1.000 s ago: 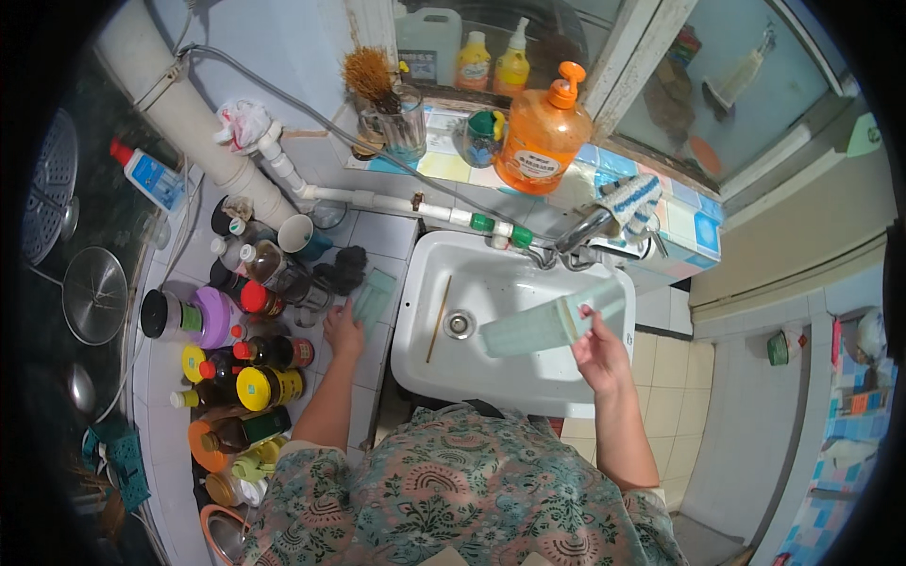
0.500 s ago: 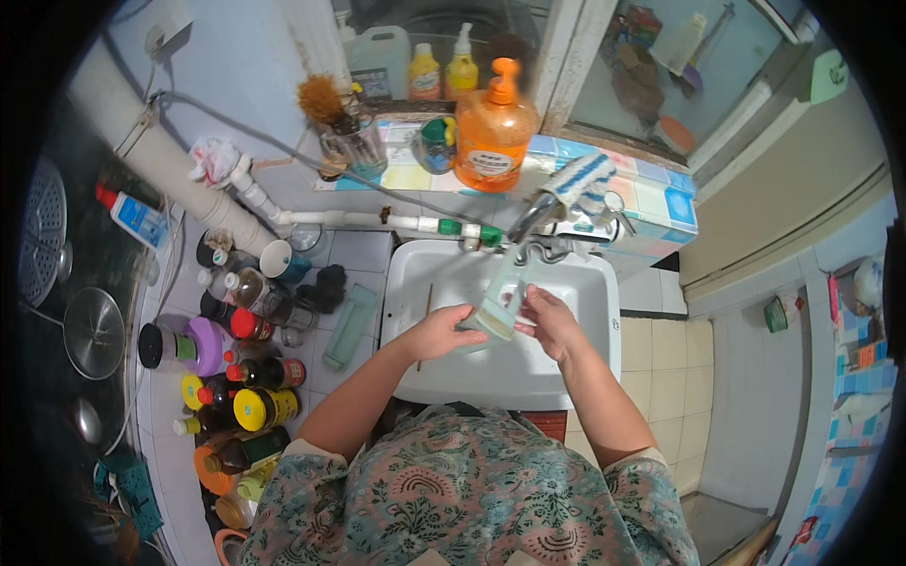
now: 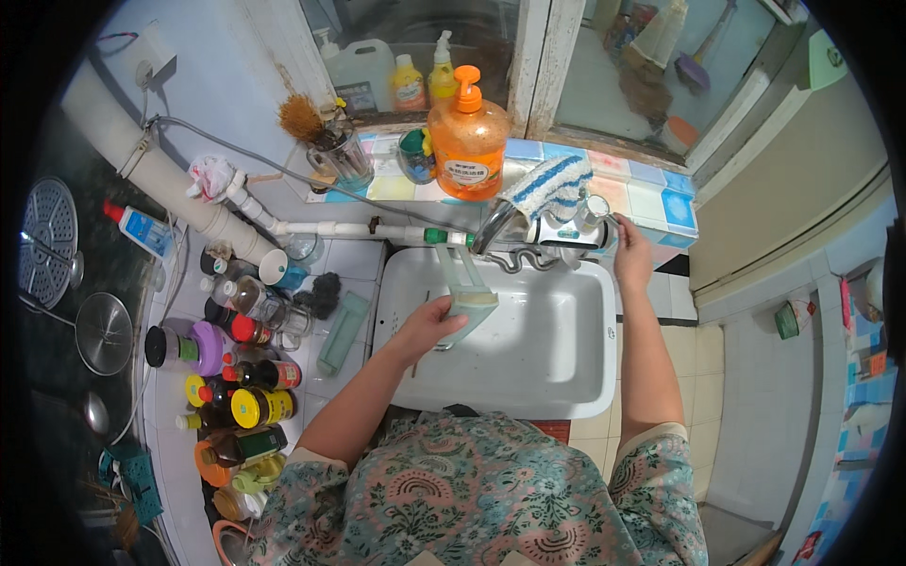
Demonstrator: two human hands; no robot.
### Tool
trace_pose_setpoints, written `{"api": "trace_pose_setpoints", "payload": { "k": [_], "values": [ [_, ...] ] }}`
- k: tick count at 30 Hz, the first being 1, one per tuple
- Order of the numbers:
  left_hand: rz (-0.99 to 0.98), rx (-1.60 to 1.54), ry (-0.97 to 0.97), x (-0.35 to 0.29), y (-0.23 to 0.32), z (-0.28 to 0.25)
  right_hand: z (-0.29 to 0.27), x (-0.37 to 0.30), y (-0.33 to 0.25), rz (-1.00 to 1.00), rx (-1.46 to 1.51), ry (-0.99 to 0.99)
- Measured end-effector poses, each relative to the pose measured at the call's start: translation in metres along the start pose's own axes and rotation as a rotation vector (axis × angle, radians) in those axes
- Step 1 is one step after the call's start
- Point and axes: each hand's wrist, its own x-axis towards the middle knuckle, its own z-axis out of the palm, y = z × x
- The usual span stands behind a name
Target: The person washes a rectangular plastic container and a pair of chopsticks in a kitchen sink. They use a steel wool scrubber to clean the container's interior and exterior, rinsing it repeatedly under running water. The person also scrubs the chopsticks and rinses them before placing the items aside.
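My left hand (image 3: 425, 332) grips a pale green plastic piece (image 3: 475, 304) over the left part of the white sink (image 3: 576, 387). The piece has a solid block at its near end and an open frame running away from me. At the sink's back right, my right hand (image 3: 632, 255) is closed at the lever of the faucet body (image 3: 566, 232); the fingertips are small and partly hidden. A white cloth with blue stripes (image 3: 550, 189) drapes over the metal spout (image 3: 494, 226). Left of the sink, a pale green plastic tray (image 3: 343, 332) lies on the tiles.
Several bottles and jars crowd the left counter, among them a yellow-lidded jar (image 3: 262, 407). A dark scouring pad (image 3: 326, 294) lies near the sink. On the back ledge stand an orange pump bottle (image 3: 469, 151) and a glass mug with a brush (image 3: 344, 156). A thin stick lies in the sink.
My right hand has left the green piece and moved up and right to the faucet lever. My left hand keeps the piece, now shifted slightly left. The view has shifted somewhat.
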Motion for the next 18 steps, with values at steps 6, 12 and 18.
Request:
{"api": "trace_pose_setpoints", "payload": {
  "k": [6,12,18],
  "values": [
    [-0.014,-0.022,0.101,0.011,0.001,0.009,0.013,-0.005,-0.002,-0.158,0.037,0.324],
    [0.036,-0.081,0.250,0.029,-0.014,0.010,0.062,-0.126,-0.070,0.332,0.870,-0.467],
    [0.073,0.033,0.351,0.027,-0.010,0.016,0.078,-0.135,-0.128,0.571,1.229,-0.828]
  ]
}}
